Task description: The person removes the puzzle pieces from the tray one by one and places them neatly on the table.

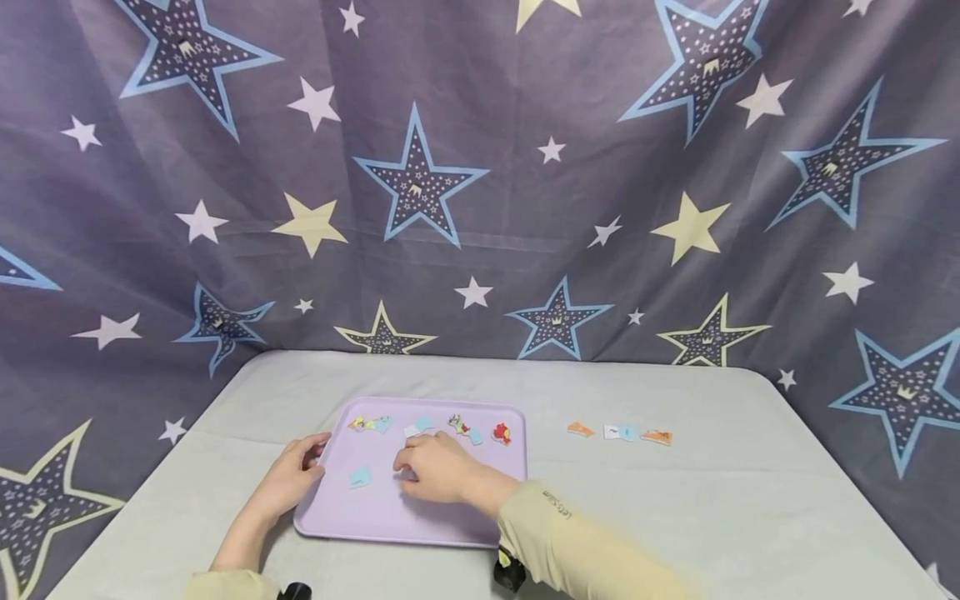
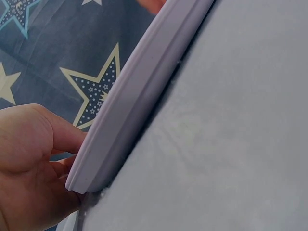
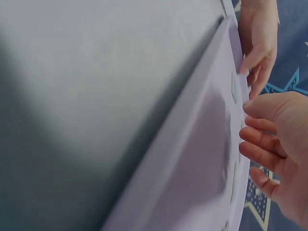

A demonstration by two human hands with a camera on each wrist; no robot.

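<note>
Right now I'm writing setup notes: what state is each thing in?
Tray: face up on the table
Left hand: gripping the tray's left edge
Right hand: over the tray, fingers bent, nothing visibly held
Tray pieces: lying in separate spots; joins too small to tell
Table pieces: lying right of the tray
Curtain: hanging behind the table, creased

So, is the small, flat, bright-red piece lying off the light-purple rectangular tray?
No, in the head view the red piece lies on the light-purple tray, near its right edge.
</note>
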